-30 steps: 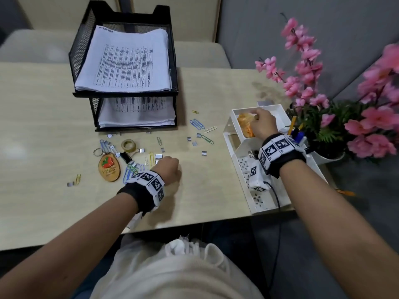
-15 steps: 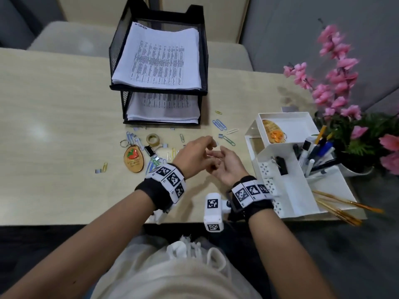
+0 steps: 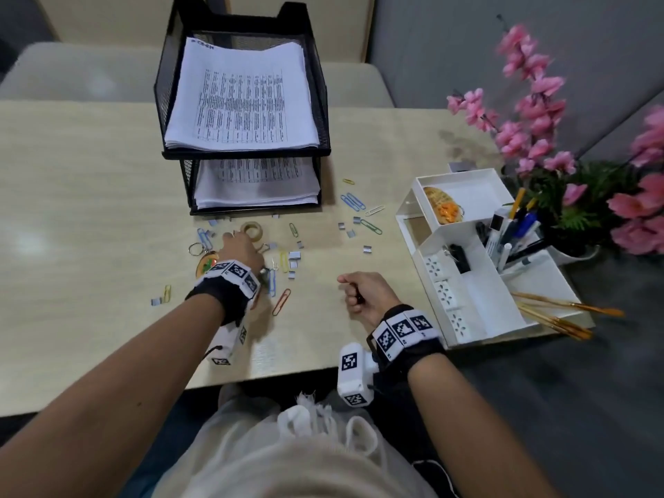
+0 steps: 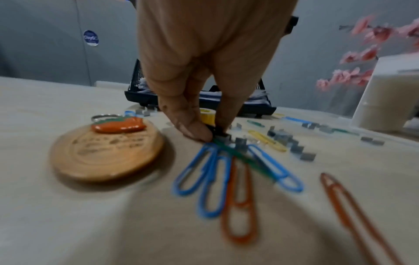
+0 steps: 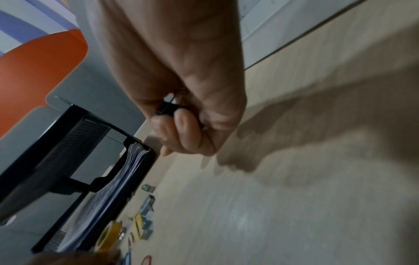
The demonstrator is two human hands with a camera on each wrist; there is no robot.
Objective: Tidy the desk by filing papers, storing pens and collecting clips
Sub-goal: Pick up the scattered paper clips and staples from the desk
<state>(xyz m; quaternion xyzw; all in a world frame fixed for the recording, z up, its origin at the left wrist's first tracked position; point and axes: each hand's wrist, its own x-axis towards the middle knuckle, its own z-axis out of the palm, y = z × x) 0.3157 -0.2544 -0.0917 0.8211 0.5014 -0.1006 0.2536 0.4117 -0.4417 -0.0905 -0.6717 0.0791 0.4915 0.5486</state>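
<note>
Pinched between the left hand's (image 4: 204,59) thumb and forefinger is a small black binder clip (image 4: 218,131), the grip narrow and its tips down on the table (image 3: 90,228). Fanned out just below that grip lie blue paper clips (image 4: 204,179), an orange paper clip (image 4: 240,206) and a green one across them; staple strips (image 4: 292,143) scatter to its right, a wooden keychain (image 4: 106,154) sits to its left, and a tape roll (image 3: 251,230) lies just beyond. Curled shut, the right hand (image 3: 366,292) grips another black binder clip (image 5: 167,107) above the table, between the loose clips and the white organizer (image 3: 467,292). Beyond both stands the black mesh paper tray (image 3: 244,152), stacked with papers.
</note>
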